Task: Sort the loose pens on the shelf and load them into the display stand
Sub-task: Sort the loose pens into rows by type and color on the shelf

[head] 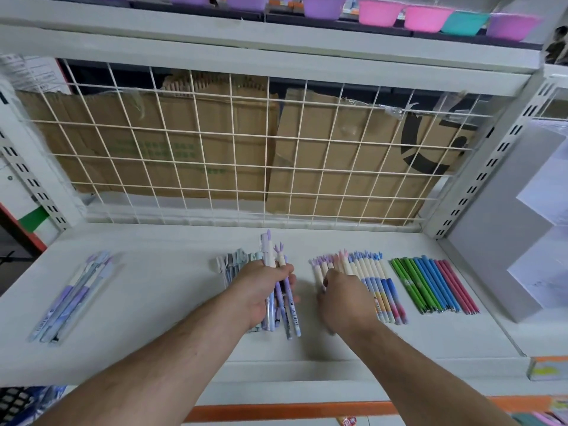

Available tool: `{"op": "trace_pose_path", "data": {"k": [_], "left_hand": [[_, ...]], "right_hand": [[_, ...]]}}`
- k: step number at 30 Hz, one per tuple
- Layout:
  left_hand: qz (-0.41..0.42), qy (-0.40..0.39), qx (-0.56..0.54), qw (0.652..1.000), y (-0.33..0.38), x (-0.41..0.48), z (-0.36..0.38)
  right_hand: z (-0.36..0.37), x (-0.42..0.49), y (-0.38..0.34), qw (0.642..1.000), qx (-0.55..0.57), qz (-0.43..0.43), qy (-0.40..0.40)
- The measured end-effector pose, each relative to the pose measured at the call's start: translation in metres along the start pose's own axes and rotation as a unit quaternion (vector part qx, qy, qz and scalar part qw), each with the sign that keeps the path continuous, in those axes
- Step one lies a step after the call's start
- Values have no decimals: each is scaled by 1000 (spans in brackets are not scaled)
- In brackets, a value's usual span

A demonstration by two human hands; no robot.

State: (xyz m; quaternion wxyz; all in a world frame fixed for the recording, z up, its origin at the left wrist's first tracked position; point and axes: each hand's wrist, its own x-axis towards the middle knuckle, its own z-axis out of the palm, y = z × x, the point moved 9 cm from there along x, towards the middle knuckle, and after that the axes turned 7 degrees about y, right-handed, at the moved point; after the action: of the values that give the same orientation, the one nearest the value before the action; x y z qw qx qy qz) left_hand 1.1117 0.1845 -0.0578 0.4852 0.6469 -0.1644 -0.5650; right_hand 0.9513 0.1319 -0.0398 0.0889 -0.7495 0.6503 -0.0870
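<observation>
Left hand (261, 292) gripping purple pen bundle (290, 309), right hand (345, 302) over pastel pens (384, 290) on shelf (172, 296), grip unclear

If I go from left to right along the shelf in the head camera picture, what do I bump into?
Purple-blue pen pile → left hand gripping purple pens → right hand → green, blue and pink pens → white display stand.
</observation>
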Motion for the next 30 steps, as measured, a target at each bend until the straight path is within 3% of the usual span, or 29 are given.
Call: {"op": "trace_pose_path", "data": {"k": [2, 5, 8, 18, 21, 27, 30], "left_hand": [[10, 3, 2, 1000, 1, 2, 1], [14, 1, -9, 1000, 2, -1, 7], [16, 3, 23, 1000, 0, -4, 13], [-14, -31, 0, 999, -5, -13, 33], [-28, -14, -23, 999, -8, -9, 28], [-49, -35, -40, 997, -11, -14, 23], [-48, -51, -54, 996, -10, -16, 24]], "right_hand": [[-2, -3, -2, 996, 93, 8, 1], [-11, -14, -11, 951, 307, 17, -16], [-13, -25, -20, 915, 399, 14, -54], [-23, -20, 0, 948, 316, 22, 8], [-23, -7, 19, 967, 245, 61, 13], [-16, 3, 22, 996, 83, 22, 4], [-18, 1, 19, 994, 102, 31, 7]]}}
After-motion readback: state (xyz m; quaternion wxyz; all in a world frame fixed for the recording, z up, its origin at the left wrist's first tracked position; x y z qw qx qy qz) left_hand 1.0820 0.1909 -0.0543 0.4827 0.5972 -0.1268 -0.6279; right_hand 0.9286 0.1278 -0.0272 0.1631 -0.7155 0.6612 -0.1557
